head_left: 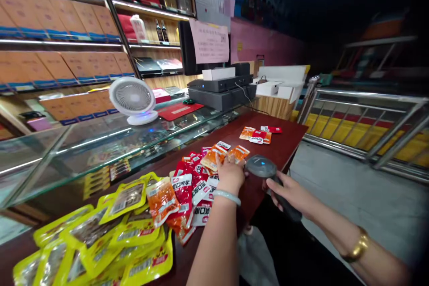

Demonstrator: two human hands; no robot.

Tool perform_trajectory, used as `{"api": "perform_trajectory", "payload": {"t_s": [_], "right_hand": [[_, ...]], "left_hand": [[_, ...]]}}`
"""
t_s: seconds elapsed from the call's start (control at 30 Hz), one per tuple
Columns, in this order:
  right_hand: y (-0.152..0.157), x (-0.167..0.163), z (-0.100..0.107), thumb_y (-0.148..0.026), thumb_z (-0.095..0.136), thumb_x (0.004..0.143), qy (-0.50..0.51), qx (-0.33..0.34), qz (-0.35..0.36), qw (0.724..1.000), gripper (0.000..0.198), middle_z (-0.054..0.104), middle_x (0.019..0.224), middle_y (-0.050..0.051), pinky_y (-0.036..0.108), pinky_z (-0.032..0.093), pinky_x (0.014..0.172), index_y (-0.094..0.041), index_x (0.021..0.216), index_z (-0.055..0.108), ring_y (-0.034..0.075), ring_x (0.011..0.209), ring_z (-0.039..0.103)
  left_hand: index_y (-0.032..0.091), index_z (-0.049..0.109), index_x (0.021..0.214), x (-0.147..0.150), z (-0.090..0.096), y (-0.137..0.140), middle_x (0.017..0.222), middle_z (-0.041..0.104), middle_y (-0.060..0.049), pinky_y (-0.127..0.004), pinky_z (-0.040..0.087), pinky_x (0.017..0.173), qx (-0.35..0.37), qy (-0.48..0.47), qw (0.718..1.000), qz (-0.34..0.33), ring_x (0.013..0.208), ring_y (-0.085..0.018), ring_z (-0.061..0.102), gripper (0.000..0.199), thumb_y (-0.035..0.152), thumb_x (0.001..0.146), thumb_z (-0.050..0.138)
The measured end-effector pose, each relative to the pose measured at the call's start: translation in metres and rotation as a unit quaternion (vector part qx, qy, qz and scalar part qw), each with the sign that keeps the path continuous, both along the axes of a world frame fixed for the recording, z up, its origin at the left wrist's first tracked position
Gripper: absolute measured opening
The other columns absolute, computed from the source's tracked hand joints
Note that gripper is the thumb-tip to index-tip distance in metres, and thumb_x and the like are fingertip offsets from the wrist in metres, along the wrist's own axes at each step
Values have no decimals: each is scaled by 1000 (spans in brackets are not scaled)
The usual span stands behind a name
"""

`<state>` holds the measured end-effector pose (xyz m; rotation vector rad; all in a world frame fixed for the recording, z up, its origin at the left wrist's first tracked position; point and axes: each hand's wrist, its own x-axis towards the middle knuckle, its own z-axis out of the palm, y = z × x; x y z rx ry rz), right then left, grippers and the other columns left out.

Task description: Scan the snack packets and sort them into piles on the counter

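My right hand (290, 194) is closed round the handle of a dark handheld barcode scanner (260, 165), whose grey head points left toward my left hand. My left hand (231, 174), with a pale bangle at its wrist, reaches over a heap of small snack packets. Its fingers are spread and touch the orange snack packets (216, 155); a single orange packet (239, 153) lies just beyond the fingertips. Red-and-white packets (201, 190) are piled left of that wrist. Nearer to me, several yellow snack packets (130, 232) overlap in a large pile.
A few packets (258, 136) lie farther along the dark red counter (273, 149). Behind it runs a glass display case (100, 143) bearing a white fan (134, 98) and a red mat (181, 111). A monitor (186, 49) stands at the back; a metal railing (365, 98) is at right.
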<state>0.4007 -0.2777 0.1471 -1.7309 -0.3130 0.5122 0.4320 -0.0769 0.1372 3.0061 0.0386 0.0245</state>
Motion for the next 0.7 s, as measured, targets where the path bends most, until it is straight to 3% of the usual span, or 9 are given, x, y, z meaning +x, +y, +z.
{"api": "perform_trajectory", "payload": {"t_s": [0.13, 0.33, 0.43, 0.53, 0.6, 0.7], "right_hand": [[4, 5, 6, -70, 60, 82, -11, 3, 24, 1000, 52, 56, 50, -7, 22, 42, 43, -20, 95, 51, 10, 41, 50], [-1, 20, 11, -71, 64, 78, -4, 39, 35, 999, 55, 54, 53, -8, 21, 43, 41, -20, 92, 51, 9, 43, 50], [-10, 32, 10, -70, 65, 78, 3, 60, 44, 997, 54, 55, 57, -8, 20, 43, 41, -20, 94, 51, 9, 44, 51], [-19, 48, 4, -69, 64, 80, 1, 72, 59, 996, 53, 56, 60, -7, 20, 44, 41, -20, 99, 51, 9, 44, 52], [-26, 58, -1, -69, 62, 80, -2, 73, 70, 995, 54, 55, 57, -8, 20, 44, 40, -20, 101, 51, 9, 42, 51], [-37, 73, -6, -70, 60, 81, -7, 67, 86, 994, 54, 52, 50, -10, 20, 43, 40, -20, 99, 50, 9, 39, 49]], "left_hand": [[42, 59, 135, -1, 7, 18, 157, 41, -4, -67, -10, 116, 1, 7, 999, 40, 143, -34, 38, 44, 48, 93, 46], [42, 60, 133, -6, 14, 39, 155, 44, -8, -69, -8, 115, 7, 15, 996, 91, 142, -35, 40, 43, 46, 91, 53], [44, 64, 127, -7, 16, 40, 150, 50, -7, -70, -9, 113, 28, 11, 993, 112, 137, -36, 46, 38, 43, 89, 57], [44, 69, 119, -5, 22, 30, 133, 65, -7, -73, -8, 111, 48, -9, 992, 119, 126, -35, 56, 32, 40, 89, 58], [40, 72, 115, 0, 28, 17, 118, 73, -8, -70, 8, 113, 59, -24, 991, 119, 118, -34, 61, 29, 39, 90, 57], [31, 76, 107, 19, 37, -4, 104, 76, -10, -49, 43, 100, 49, -30, 992, 110, 106, -31, 67, 27, 40, 90, 57]]}}
